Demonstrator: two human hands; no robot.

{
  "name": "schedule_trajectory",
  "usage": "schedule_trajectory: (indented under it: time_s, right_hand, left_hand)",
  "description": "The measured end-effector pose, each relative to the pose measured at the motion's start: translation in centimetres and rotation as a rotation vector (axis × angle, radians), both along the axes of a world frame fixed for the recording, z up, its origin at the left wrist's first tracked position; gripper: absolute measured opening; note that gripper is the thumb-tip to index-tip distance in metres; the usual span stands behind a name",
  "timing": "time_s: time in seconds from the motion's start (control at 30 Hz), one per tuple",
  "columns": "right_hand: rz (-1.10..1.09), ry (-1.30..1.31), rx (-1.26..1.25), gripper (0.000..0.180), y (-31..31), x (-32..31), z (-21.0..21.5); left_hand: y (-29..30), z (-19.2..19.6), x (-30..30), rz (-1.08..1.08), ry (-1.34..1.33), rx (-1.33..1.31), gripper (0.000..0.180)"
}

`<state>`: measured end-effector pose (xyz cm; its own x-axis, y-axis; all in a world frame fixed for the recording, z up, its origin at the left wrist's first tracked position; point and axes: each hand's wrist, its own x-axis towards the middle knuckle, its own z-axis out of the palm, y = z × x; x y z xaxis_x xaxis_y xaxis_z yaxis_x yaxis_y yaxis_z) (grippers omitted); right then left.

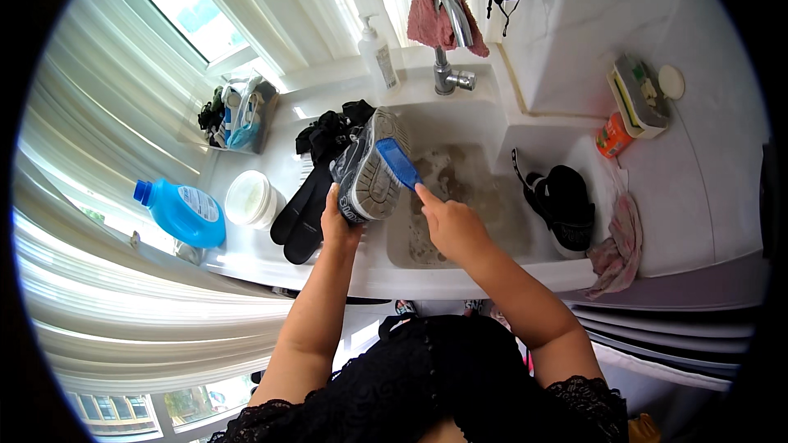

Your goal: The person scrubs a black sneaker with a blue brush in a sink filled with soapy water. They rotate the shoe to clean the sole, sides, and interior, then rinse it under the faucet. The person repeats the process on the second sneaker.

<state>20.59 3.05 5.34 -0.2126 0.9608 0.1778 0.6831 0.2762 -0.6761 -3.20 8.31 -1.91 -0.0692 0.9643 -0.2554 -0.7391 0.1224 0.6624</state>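
My left hand grips a dark sneaker by its heel end, its pale patterned sole turned up to the right. In my right hand is a blue scrubbing brush, held by its handle with the index finger stretched along it. The brush head lies against the sole; its bristles are hidden. Below them, murky brownish water sits in the sink basin. Two black insoles lie to the left of my left hand, and black crumpled laces or cloth lie behind the sneaker.
Left of the sink stand a blue detergent bottle, a white tub and a clear bin. At the back are a pump bottle and a faucet draped with a pink cloth. On the right rests another black shoe beside a rag.
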Motion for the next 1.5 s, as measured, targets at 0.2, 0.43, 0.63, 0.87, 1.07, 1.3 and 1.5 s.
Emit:
schedule_trajectory:
  time_s: [0.2, 0.43, 0.63, 0.87, 1.07, 1.3, 1.5]
  right_hand:
    - [0.102, -0.019, -0.021, 0.041, -5.5, 1.0, 2.4]
    - [0.110, 0.142, 0.112, 0.044, 0.8, -0.6, -1.1]
    - [0.157, 0.194, 0.048, 0.045, -3.3, 3.0, -2.6]
    - [0.084, 0.155, 0.142, 0.045, -2.4, 1.0, -0.9]
    - [0.122, 0.156, 0.089, 0.044, -3.9, 0.8, 0.5]
    - [0.033, 0.182, 0.078, 0.044, -2.9, 0.9, -1.5]
    - [0.044, 0.250, 0.139, 0.043, -3.3, -0.7, -1.6]
  left_hand:
    - [-0.4, 0.3, 0.2, 0.031, 0.016, -0.035, 0.049]
    - [0.0, 0.6, 0.0, 0.011, -0.044, -0.034, 0.048]
    - [0.1, 0.0, -0.1, 0.016, -0.041, -0.033, 0.048]
    - [0.1, -0.2, -0.2, 0.039, 0.023, -0.051, 0.047]
    - [-0.2, 0.5, 0.3, 0.034, 0.078, -0.051, 0.047]
    - [-0.5, 1.2, 0.9, 0.000, 0.114, -0.047, 0.047]
    - [-0.5, 1.3, 0.7, 0.017, 0.080, -0.061, 0.048]
